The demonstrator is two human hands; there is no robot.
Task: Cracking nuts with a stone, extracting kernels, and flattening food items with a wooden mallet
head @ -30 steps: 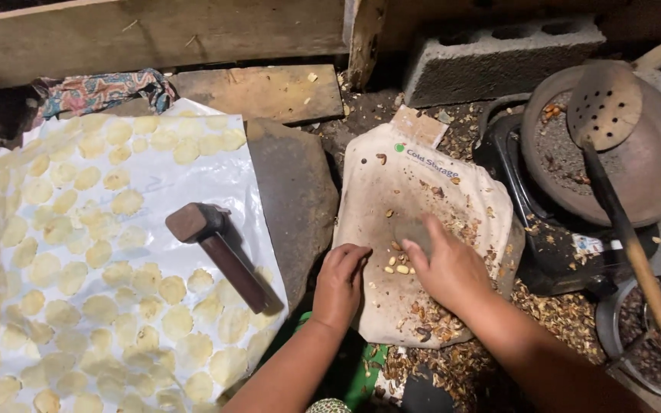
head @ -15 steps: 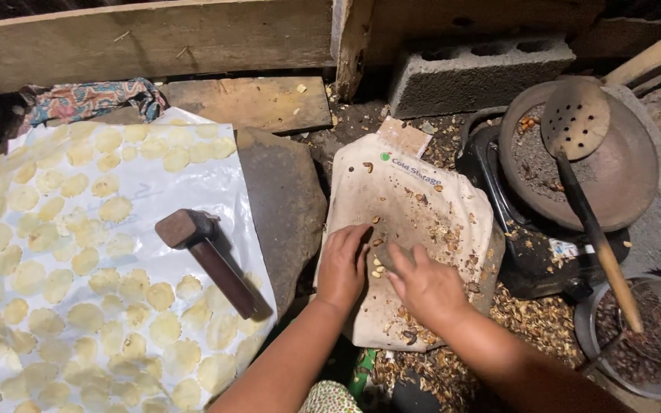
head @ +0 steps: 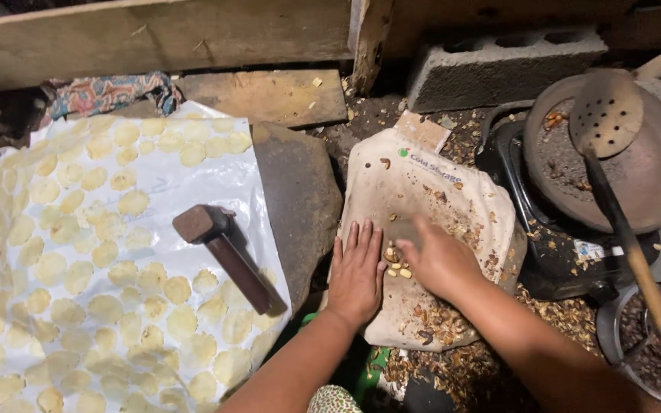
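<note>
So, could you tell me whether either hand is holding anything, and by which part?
The left hand lies flat on the sack, gripping nothing. The right hand covers small kernels; whether it grips any cannot be told.

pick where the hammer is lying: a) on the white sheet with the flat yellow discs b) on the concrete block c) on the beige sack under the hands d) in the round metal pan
a: the hammer lies on the white sheet among the flat yellow discs, left of the dark stone slab and apart from both hands.

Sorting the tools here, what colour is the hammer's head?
Rusty brown; the hammer lies on the white sheet. Head view.
</note>
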